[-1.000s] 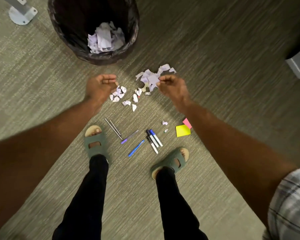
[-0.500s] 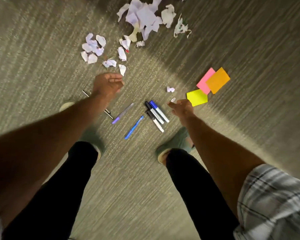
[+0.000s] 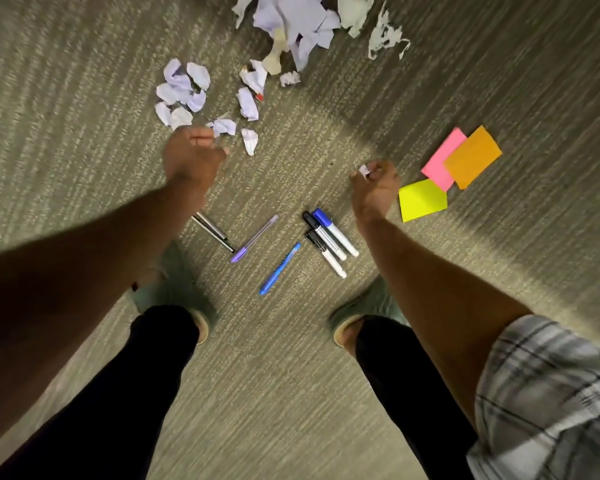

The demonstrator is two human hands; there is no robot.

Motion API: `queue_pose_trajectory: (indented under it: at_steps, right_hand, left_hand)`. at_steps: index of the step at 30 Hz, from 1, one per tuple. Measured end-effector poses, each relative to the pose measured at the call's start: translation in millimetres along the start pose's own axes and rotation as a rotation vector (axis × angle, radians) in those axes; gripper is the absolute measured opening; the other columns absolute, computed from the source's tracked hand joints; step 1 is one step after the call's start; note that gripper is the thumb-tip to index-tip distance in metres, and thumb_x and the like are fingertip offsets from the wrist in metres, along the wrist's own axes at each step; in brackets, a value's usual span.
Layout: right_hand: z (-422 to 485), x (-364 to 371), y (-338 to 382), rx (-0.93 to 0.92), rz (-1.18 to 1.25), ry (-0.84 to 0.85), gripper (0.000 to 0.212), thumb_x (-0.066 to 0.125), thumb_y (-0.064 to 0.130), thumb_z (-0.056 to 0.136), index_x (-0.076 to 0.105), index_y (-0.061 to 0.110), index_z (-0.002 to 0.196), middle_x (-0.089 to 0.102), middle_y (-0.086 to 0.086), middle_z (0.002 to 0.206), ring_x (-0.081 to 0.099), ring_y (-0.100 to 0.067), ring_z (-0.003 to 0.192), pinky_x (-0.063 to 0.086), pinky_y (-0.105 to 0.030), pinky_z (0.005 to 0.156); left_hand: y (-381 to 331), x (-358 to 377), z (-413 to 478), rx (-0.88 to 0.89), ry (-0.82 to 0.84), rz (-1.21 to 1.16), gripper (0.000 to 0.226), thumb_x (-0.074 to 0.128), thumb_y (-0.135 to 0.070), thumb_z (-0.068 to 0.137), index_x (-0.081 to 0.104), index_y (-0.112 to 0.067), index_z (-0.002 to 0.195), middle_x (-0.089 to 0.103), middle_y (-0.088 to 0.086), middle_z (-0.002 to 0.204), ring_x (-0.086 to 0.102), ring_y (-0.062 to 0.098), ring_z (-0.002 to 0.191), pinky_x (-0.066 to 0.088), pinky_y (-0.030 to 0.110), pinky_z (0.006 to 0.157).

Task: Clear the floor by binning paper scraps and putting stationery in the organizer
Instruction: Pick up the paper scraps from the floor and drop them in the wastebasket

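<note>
Right hand (image 3: 374,188) was curled low over the floor (image 3: 84,98), fingers (image 3: 378,168) pinched shut on one small white scrap (image 3: 363,170); the scrap showed at the fingertips, apparently lifted clear of the carpet, though contact could not be ruled out. Left hand (image 3: 191,157) hovered loosely curled, fingers bent but holding nothing that could be seen, its tips just beside a crumpled scrap (image 3: 224,127) lying directly ahead of it.

More scraps (image 3: 182,93) lay just beyond the left hand, and a bigger heap (image 3: 291,19) sat well ahead at the top edge. Left hand was the nearer to all of these. Neither the bin nor the organizer was in view.

Markers (image 3: 329,237), three in a row, lay just behind the right hand, long axes running from ahead-left to behind-right. Blue pen (image 3: 280,268) and purple pen (image 3: 255,238) lay between the two arms, axes slanting the opposite way. A dark pen (image 3: 212,230) was partly hidden under the left forearm. Sticky notes (image 3: 422,199), yellow, pink and orange, lay flat just right of the right hand.

Scraps looked thin, creased and light, likely to crush when pinched. Carpet was short, ribbed pile. Markers and pens looked smooth, hard, cylindrical, and liable to roll. Judged early in the task: most of the litter was on the floor.
</note>
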State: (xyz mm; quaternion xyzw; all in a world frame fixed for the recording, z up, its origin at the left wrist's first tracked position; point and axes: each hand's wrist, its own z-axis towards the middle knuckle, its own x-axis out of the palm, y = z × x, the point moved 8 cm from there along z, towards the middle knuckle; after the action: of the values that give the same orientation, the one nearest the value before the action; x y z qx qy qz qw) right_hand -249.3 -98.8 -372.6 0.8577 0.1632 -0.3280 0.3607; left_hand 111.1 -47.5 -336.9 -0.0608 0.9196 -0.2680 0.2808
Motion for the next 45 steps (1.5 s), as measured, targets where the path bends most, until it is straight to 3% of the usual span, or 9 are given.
queue_pose_trajectory:
  at_steps: [3,10,14,19,23,33,38,42,45]
  right_hand:
    - [34,20,14,-0.192,-0.031,0.015,0.018,0.069,0.018,0.07,0.061,0.029,0.081,0.066,-0.011,0.085,0.064,-0.029,0.079,0.055,-0.043,0.075]
    - [82,35,186,-0.646,-0.072,0.04,0.018,0.057,0.01,0.076,0.066,0.02,0.088,0.059,-0.007,0.096,0.063,-0.021,0.082,0.056,-0.041,0.075]
    - [94,55,254,-0.769,-0.19,0.103,0.021,0.07,0.022,0.078,0.061,0.014,0.096,0.061,-0.008,0.103,0.062,-0.021,0.091,0.054,-0.039,0.082]
    - [71,122,278,-0.932,-0.68,0.363,0.105,0.068,0.079,0.062,0.038,0.025,0.147,0.033,-0.013,0.154,0.034,-0.034,0.14,0.033,-0.044,0.115]
    - [36,163,275,-1.15,-1.058,0.485,0.109,0.062,0.078,0.07,0.013,0.032,0.156,0.013,-0.015,0.163,0.018,-0.04,0.147,0.023,-0.049,0.12]
    - [-39,170,201,-1.556,-1.51,0.308,0.085,0.058,0.031,0.094,0.005,0.015,0.158,0.007,-0.007,0.165,0.017,-0.034,0.149,0.024,-0.053,0.117]
    - [-45,146,188,-1.556,-1.238,0.25,0.07,0.056,0.011,0.092,0.023,0.015,0.153,0.035,-0.007,0.153,0.035,-0.032,0.137,0.038,-0.047,0.105]
    - [-25,121,187,-1.261,-0.894,0.289,0.056,0.056,0.001,0.094,0.045,0.03,0.141,0.045,-0.007,0.143,0.048,-0.024,0.12,0.051,-0.034,0.094]
    - [-6,105,187,-1.106,-0.785,0.276,0.049,0.059,0.003,0.093,0.053,0.027,0.136,0.048,-0.01,0.141,0.054,-0.021,0.12,0.052,-0.025,0.097]
  left_hand:
    - [-22,-27,16,0.266,-0.183,0.205,0.08,0.086,-0.035,0.062,0.05,-0.001,0.125,0.053,0.016,0.123,0.054,0.027,0.11,0.048,0.034,0.096]
    - [-42,-3,35,0.456,-0.113,0.583,0.135,0.059,-0.094,0.051,0.022,-0.017,0.155,0.019,0.022,0.158,0.027,0.04,0.143,0.034,0.048,0.112]
    - [-34,30,28,0.406,0.001,0.66,0.139,0.075,-0.08,0.049,0.008,-0.024,0.157,0.003,0.02,0.163,0.011,0.042,0.149,0.03,0.062,0.113]
    - [-33,55,21,0.484,-0.008,0.762,0.135,0.086,-0.062,0.054,0.003,-0.03,0.156,0.014,0.019,0.158,0.022,0.042,0.144,0.037,0.06,0.11]
    - [-37,53,34,0.515,-0.05,0.704,0.139,0.089,-0.049,0.056,-0.005,-0.034,0.156,0.025,0.021,0.15,0.037,0.04,0.131,0.046,0.056,0.101]
    - [-70,51,48,0.655,0.096,0.629,0.104,0.083,-0.026,0.076,0.016,-0.034,0.156,0.029,0.014,0.144,0.054,0.034,0.117,0.052,0.045,0.095]
    - [-91,75,24,0.791,0.172,0.563,0.062,0.068,-0.017,0.09,0.043,-0.018,0.147,0.037,0.015,0.145,0.05,0.022,0.119,0.036,0.007,0.094]
    - [-82,80,21,0.785,0.072,0.505,0.039,0.064,-0.015,0.094,0.057,-0.019,0.132,0.047,0.011,0.135,0.056,0.025,0.115,0.047,0.032,0.097]
    - [-73,77,22,0.725,0.04,0.451,0.018,0.062,-0.018,0.095,0.069,-0.019,0.112,0.057,0.01,0.123,0.057,0.024,0.11,0.042,0.026,0.094]
